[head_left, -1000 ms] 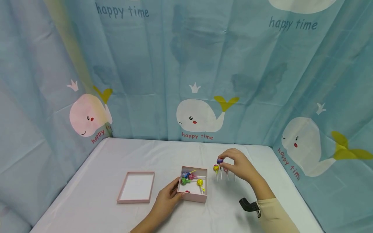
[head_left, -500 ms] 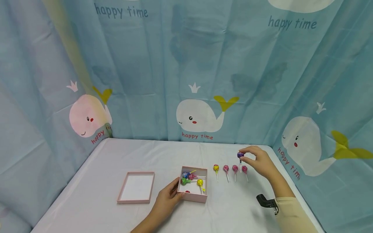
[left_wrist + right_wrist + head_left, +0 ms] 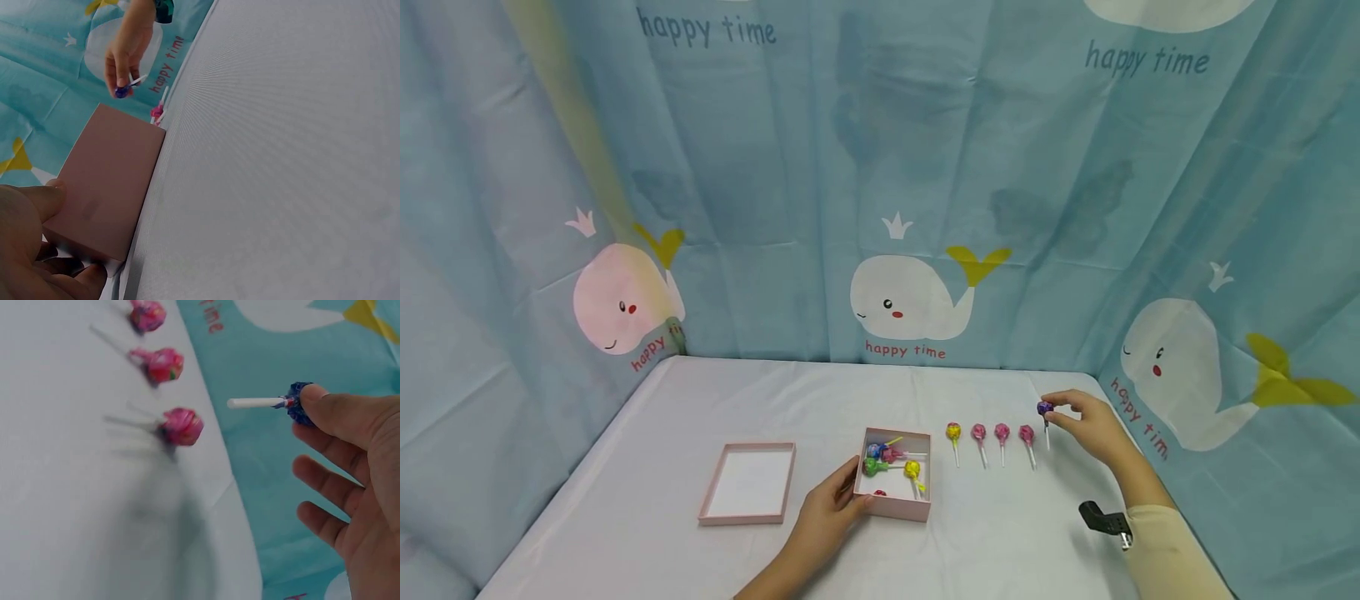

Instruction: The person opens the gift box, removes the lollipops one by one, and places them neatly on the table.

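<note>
A purple lollipop (image 3: 1045, 408) is pinched by its head between the thumb and finger of a person's right hand (image 3: 1092, 427), raised off the white surface (image 3: 820, 404) at two o'clock from a pink box (image 3: 898, 509), its stick pointing toward six o'clock. The left hand (image 3: 826, 517) grips the box at its eight o'clock corner, with blue, green, pink and yellow lollipops (image 3: 912, 470) inside. Between box and right hand runs a row of one yellow-and-red lollipop (image 3: 953, 431) and three pink lollipops (image 3: 1002, 432). A shallow lid (image 3: 747, 483) lies at nine o'clock; a whale-print curtain (image 3: 760, 292) hangs at twelve.
</note>
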`<state>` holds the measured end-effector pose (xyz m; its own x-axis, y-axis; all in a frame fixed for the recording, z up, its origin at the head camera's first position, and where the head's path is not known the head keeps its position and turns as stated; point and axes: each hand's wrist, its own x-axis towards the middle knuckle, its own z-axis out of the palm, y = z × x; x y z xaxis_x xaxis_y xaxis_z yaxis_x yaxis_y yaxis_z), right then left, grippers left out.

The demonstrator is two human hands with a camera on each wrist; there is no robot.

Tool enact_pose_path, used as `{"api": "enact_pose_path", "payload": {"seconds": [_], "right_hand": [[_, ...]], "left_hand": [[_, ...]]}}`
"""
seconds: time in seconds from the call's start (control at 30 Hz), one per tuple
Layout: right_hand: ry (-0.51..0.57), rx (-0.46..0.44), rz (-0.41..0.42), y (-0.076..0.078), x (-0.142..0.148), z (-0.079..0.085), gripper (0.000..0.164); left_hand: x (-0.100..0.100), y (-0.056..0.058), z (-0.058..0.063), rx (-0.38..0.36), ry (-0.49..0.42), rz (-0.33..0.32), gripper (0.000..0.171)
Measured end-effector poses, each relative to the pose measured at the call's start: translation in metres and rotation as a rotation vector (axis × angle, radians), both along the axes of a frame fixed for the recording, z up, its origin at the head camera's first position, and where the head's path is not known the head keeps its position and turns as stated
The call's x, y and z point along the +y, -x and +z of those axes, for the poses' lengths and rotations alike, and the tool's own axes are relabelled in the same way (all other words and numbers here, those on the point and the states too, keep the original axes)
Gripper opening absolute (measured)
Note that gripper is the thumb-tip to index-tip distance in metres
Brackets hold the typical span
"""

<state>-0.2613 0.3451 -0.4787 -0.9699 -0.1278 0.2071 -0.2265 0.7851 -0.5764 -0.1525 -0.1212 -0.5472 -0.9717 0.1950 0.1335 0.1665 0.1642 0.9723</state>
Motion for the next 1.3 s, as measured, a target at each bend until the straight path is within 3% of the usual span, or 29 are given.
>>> {"api": "enact_pose_path", "payload": {"seconds": [0.3, 0.53, 0.77, 1.3], "right_hand": [[0.000, -0.041, -0.019, 0.005, 0.017, -0.031, 0.036], [0.007, -0.116, -0.030, 0.003, 0.023, -0.046, 0.033], [0.025, -0.160, -0.047, 0.002, 0.024, -0.050, 0.033], [0.035, -0.170, -0.079, 0.006, 0.022, -0.058, 0.033]], "left_hand": [[0.000, -0.001, 0.000, -0.006, -0.017, -0.011, 0.076], [0.000, 0.000, 0.000, -0.004, -0.002, 0.000, 0.076], [0.000, 0.000, -0.002, -0.001, 0.001, 0.005, 0.075], [-0.001, 0.000, -0.002, 0.000, -0.017, -0.004, 0.077]]}}
